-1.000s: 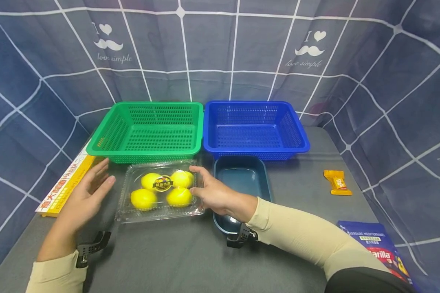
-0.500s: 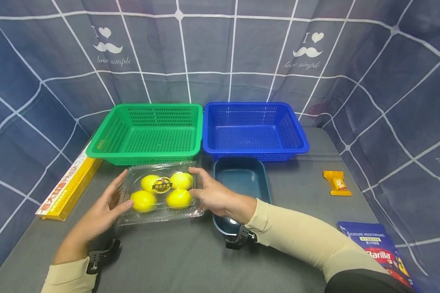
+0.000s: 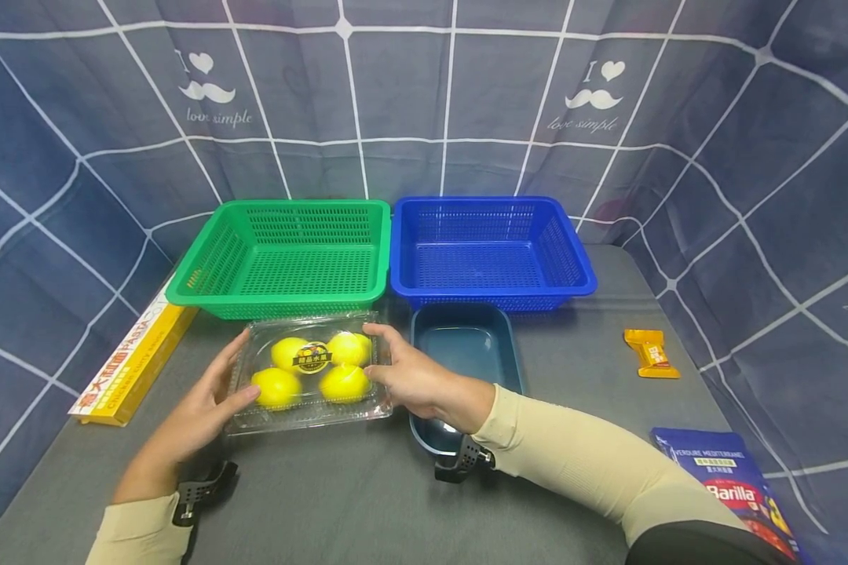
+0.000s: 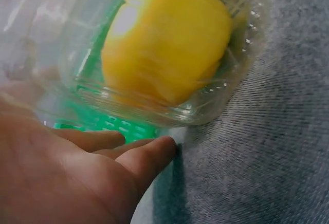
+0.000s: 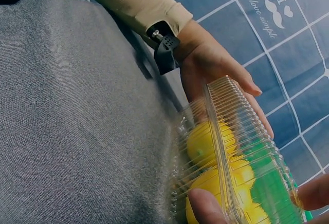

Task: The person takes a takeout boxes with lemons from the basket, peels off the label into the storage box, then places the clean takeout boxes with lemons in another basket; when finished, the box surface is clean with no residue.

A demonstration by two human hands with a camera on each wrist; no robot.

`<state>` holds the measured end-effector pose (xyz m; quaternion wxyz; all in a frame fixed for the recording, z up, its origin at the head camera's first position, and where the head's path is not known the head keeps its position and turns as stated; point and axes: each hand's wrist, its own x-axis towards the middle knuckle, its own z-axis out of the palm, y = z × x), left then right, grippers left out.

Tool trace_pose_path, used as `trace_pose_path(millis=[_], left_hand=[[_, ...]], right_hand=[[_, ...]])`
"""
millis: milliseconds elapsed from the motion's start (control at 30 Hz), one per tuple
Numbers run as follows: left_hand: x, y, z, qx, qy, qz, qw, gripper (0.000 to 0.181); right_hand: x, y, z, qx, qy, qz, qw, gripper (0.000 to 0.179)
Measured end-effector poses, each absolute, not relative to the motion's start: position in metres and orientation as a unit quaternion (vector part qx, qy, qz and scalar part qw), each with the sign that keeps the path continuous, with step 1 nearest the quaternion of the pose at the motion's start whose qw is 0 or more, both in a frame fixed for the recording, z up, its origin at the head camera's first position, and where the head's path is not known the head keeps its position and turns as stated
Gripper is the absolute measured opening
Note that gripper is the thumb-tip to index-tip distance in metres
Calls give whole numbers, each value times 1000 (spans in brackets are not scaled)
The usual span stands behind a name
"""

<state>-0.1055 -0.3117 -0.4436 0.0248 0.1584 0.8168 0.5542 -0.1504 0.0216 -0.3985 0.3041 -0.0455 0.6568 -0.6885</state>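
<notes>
A clear plastic fruit box point(image 3: 304, 421) with a black and gold label lies in front of the green basket, several yellow lemons point(image 3: 345, 384) inside it. My left hand point(image 3: 201, 404) holds its left end, thumb over the lid and fingers along the side. In the left wrist view, fingertips point(image 4: 163, 149) show right at the box's lower edge beside a lemon point(image 4: 164, 41). At the opposite end my right hand point(image 3: 420, 378) grips the box between thumb and fingers. The right wrist view shows that thumb point(image 5: 205, 206) over the box's near side.
The green basket point(image 3: 283, 300) and blue basket point(image 3: 495, 292) stand side by side at the back. A dark teal dish point(image 3: 466, 345) sits under my right forearm. Left is a yellow pasta box point(image 3: 130, 361); right are an orange packet point(image 3: 652, 353) and a blue Barilla pouch point(image 3: 724, 479).
My left hand has moved right, from beside the box onto its left end. My right hand keeps its hold, and the box has hardly shifted.
</notes>
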Motion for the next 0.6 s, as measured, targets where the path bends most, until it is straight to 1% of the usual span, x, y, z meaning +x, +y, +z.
trace_pose_path(millis=[367,600], left_hand=[[-108,-308,-451,149,802,577,27,93],[-109,-304,-453,162,740,652,29,93]], right_hand=[[-150,21,-399,-43,660,-688,300,70],[-149,21,-398,-44,662,-686,301,69]])
